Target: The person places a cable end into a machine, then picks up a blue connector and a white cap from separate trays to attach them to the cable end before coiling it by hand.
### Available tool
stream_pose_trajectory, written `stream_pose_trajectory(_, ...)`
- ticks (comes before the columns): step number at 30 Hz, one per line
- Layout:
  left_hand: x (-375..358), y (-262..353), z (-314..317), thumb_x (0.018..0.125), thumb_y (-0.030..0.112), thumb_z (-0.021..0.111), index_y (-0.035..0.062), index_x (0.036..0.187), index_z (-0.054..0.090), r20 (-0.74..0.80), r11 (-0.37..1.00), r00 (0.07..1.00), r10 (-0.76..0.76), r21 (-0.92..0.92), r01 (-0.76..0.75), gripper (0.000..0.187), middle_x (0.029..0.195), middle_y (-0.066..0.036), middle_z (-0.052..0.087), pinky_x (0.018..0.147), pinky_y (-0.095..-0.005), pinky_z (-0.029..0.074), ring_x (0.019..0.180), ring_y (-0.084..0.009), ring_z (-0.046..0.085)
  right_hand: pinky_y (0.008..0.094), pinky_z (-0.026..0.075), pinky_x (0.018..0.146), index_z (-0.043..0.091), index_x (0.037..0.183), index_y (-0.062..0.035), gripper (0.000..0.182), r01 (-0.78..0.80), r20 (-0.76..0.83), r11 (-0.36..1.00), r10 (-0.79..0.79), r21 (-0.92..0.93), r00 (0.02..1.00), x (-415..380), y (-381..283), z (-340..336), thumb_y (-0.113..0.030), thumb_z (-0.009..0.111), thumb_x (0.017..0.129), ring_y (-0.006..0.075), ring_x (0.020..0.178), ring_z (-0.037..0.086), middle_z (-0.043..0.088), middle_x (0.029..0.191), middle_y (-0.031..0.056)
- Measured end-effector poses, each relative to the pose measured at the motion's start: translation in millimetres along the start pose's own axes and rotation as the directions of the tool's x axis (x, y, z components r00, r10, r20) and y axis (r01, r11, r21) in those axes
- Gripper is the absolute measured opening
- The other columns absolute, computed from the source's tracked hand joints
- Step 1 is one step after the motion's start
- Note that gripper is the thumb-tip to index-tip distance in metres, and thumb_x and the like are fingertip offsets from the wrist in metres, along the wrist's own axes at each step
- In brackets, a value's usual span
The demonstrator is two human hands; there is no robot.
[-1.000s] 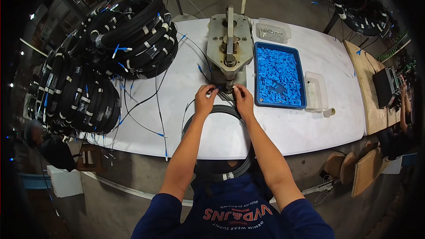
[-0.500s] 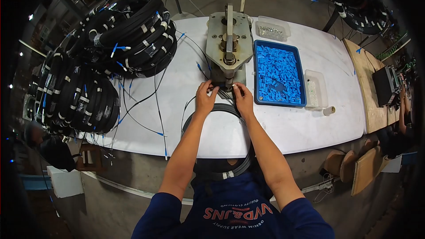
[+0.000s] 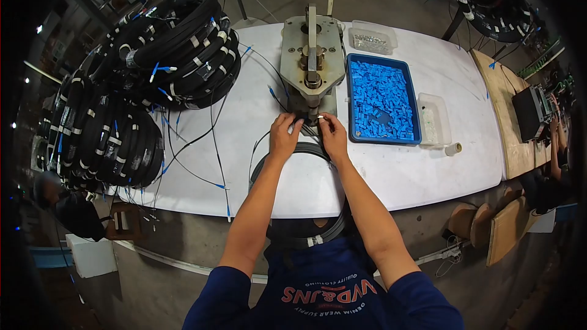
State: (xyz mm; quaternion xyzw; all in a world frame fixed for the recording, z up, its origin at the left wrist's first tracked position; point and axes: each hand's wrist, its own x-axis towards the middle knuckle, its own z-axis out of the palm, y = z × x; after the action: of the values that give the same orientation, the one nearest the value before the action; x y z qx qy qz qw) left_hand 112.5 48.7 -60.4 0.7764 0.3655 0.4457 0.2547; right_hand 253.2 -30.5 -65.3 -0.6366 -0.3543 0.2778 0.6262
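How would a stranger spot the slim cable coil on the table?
On the white table, find the metal press. On its near side, the slim cable coil lies partly on the tabletop and reaches past the near edge. Unlike the thick black coils heaped at left, it shows white tabletop through its middle.

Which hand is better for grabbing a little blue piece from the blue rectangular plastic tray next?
Probably the right hand: the tray lies on that side, nearer it than the left hand.
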Motion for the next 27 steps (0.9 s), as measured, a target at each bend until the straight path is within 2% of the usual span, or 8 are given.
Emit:
stream_pose_trajectory(2, 0.9, 1.5, 0.0, 0.09, 0.022, 0.069, -0.001, 0.1, 0.069, 0.044, 1.0, 0.999, -0.01, -0.019, 0.01, 0.025, 0.094, -0.016, 0.064, 0.079, -0.0432, 0.049, 0.09, -0.0358, 0.062, 0.0214, 0.045, 0.072, 0.067, 0.114, -0.0012, 0.021, -0.015, 0.0, 1.0, 0.015, 0.011, 1.0, 0.1, 0.1, -0.3, -0.014, 0.063, 0.097, 0.0058, 0.077, 0.054, 0.065, 0.087, -0.0001)
stream_pose_trajectory(5, 2.3, 2.0, 1.2, 0.091, 0.024, 0.067, 0.0005, 0.098, 0.07, 0.111, 0.996, 0.993, 0.036, 0.072, -0.045, 0.024, 0.094, -0.016, 0.063, 0.079, -0.0452, 0.047, 0.09, -0.0369, 0.06, 0.0211, 0.045, 0.072, 0.067, 0.114, -0.0012, 0.021, -0.027, 0.001, 0.999, 0.027, 0.035, 1.0, 1.5, 1.6, 1.0, -0.013, 0.063, 0.097, 0.0057, 0.077, 0.054, 0.066, 0.088, 0.0003)
stream_pose_trajectory(7, 3.1, 0.9, 2.8, 0.093, 0.025, 0.065, 0.0022, 0.097, 0.07, 0.156, 0.999, 0.988, -0.003, 0.039, -0.003, 0.023, 0.095, -0.016, 0.063, 0.079, -0.0468, 0.046, 0.091, -0.0376, 0.059, 0.021, 0.045, 0.072, 0.067, 0.114, -0.0012, 0.021, -0.025, 0.003, 0.999, 0.025, 0.046, 1.0, 2.1, 4.3, 0.1, -0.012, 0.063, 0.097, 0.0056, 0.077, 0.053, 0.066, 0.088, 0.0005)
stream_pose_trajectory(14, 3.9, -5.4, 8.7, 0.095, 0.021, 0.059, 0.0041, 0.098, 0.067, 0.188, 0.992, 0.981, 0.049, 0.107, -0.07, 0.019, 0.093, -0.016, 0.061, 0.078, -0.0484, 0.045, 0.09, -0.0388, 0.059, 0.0207, 0.045, 0.071, 0.068, 0.114, -0.0011, 0.021, -0.024, -0.012, 0.999, 0.024, 0.026, 1.0, 3.3, 4.3, 0.7, -0.013, 0.063, 0.097, 0.0052, 0.076, 0.054, 0.066, 0.088, 0.0003)
stream_pose_trajectory(16, 3.0, -5.0, 9.5, 0.096, 0.02, 0.057, 0.0048, 0.099, 0.067, 0.198, 0.977, 0.98, 0.032, 0.202, -0.073, 0.018, 0.093, -0.016, 0.061, 0.077, -0.0485, 0.045, 0.09, -0.0388, 0.059, 0.0207, 0.045, 0.071, 0.068, 0.113, -0.0008, 0.021, -0.025, -0.009, 0.999, 0.025, 0.021, 1.0, 3.4, 4.2, 1.5, -0.013, 0.063, 0.097, 0.0051, 0.076, 0.054, 0.066, 0.087, 0.0003)
stream_pose_trajectory(27, 5.8, -4.4, 8.3, 0.096, 0.018, 0.056, 0.0038, 0.098, 0.068, 0.198, 0.993, 0.98, 0.002, 0.113, -0.025, 0.019, 0.092, -0.017, 0.064, 0.077, -0.0486, 0.046, 0.089, -0.0389, 0.06, 0.0203, 0.046, 0.069, 0.068, 0.11, 0.0005, 0.02, -0.041, -0.006, 0.995, 0.042, 0.095, 0.999, 3.9, 6.5, 1.3, -0.014, 0.063, 0.097, 0.0047, 0.075, 0.055, 0.067, 0.086, 0.0011)
